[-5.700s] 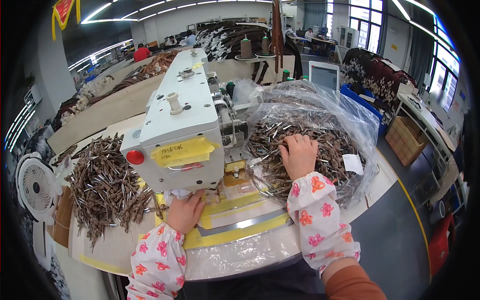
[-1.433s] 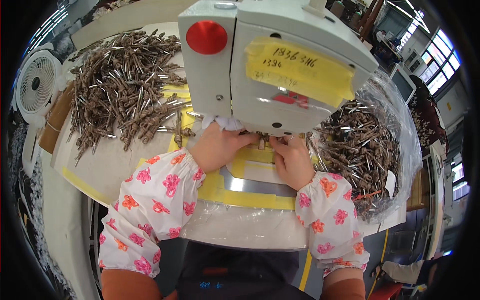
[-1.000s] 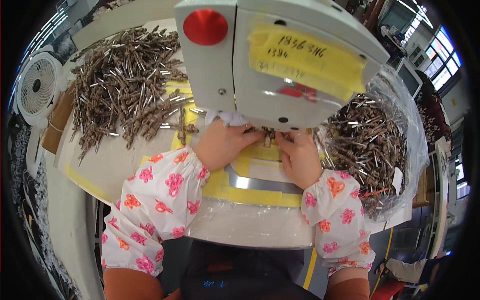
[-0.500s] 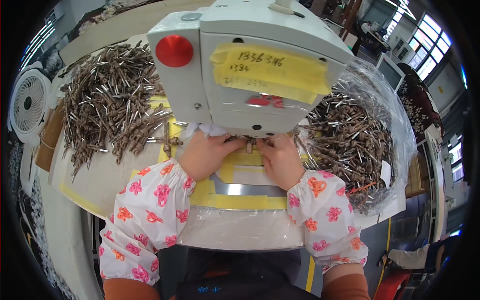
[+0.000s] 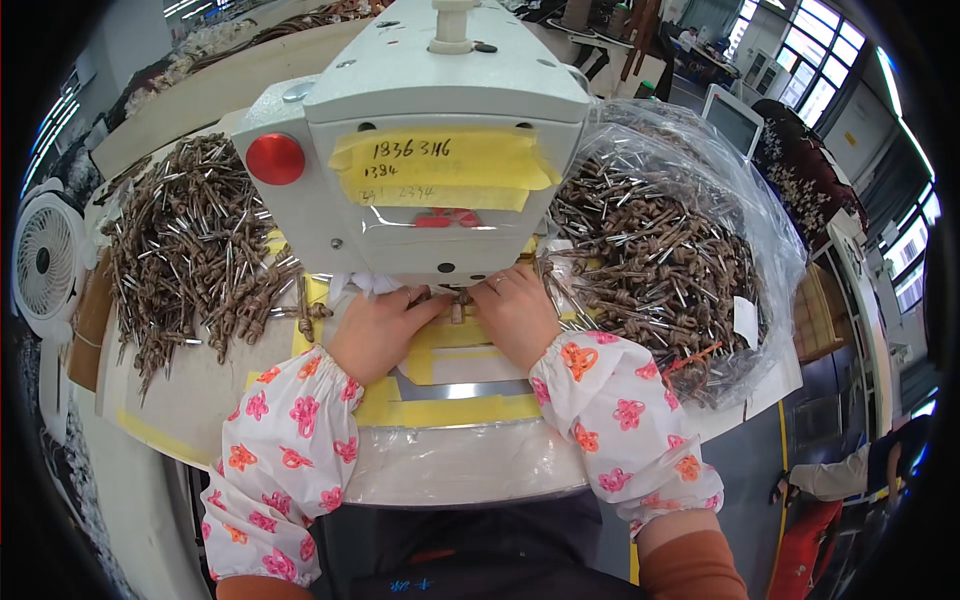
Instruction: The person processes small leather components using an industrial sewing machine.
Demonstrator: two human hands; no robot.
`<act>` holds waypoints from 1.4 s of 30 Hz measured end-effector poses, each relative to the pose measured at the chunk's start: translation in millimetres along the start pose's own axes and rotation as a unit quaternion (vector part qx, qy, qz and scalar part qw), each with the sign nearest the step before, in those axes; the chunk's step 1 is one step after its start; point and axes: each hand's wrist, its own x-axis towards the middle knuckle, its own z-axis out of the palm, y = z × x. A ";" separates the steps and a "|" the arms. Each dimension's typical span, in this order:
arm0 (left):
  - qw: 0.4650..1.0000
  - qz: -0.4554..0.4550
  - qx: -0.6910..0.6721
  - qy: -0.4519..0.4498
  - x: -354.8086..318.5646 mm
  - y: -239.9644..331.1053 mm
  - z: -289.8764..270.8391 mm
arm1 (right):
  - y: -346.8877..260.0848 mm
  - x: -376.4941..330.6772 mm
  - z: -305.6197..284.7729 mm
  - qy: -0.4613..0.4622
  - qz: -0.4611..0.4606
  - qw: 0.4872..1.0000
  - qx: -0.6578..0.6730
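Observation:
Both hands meet under the front of a white sewing machine (image 5: 440, 105). My left hand (image 5: 385, 328) is closed, thumb and fingers pinched around a bit of brown cord (image 5: 419, 295). From the other side, my right hand (image 5: 515, 315) has its fingers bent together by the same spot; what they hold is hidden beneath the machine head. Between the fingertips shows a small brownish metal part (image 5: 458, 312). Left of the machine lies a heap of brown knotted cords with metal tips (image 5: 190, 245); a second heap of such cords (image 5: 660, 250) lies to the right.
Clear plastic sheeting (image 5: 775, 250) wraps around the right heap. Yellow tape (image 5: 450, 411) edges the metal plate before my hands. One knotted cord (image 5: 307, 310) lies close to my left hand. A white fan (image 5: 50, 250) stands far left, and another person's leg (image 5: 830, 480) shows at the right.
The whole view has shifted, so the machine and hands appear further left. My right hand has turned, its fingers reaching further under the machine head. My left hand stays at the same spot.

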 end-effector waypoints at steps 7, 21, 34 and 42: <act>0.994 -0.002 0.020 -0.107 -12.1 -16.3 -39.6 | -4.3 -4.2 -19.8 0.040 -0.006 0.999 0.028; 0.992 -0.115 -0.004 -0.056 -15.2 -2.2 -14.3 | 88.1 -36.0 -112.1 0.053 0.205 0.951 -0.225; 0.988 -0.058 -0.135 0.037 -6.4 -2.0 -3.3 | -2.1 -6.2 -84.5 -0.066 0.232 0.776 0.583; 0.970 0.003 -0.234 0.062 -6.0 4.9 -0.5 | -9.1 -16.8 -20.9 -0.084 0.308 0.679 0.661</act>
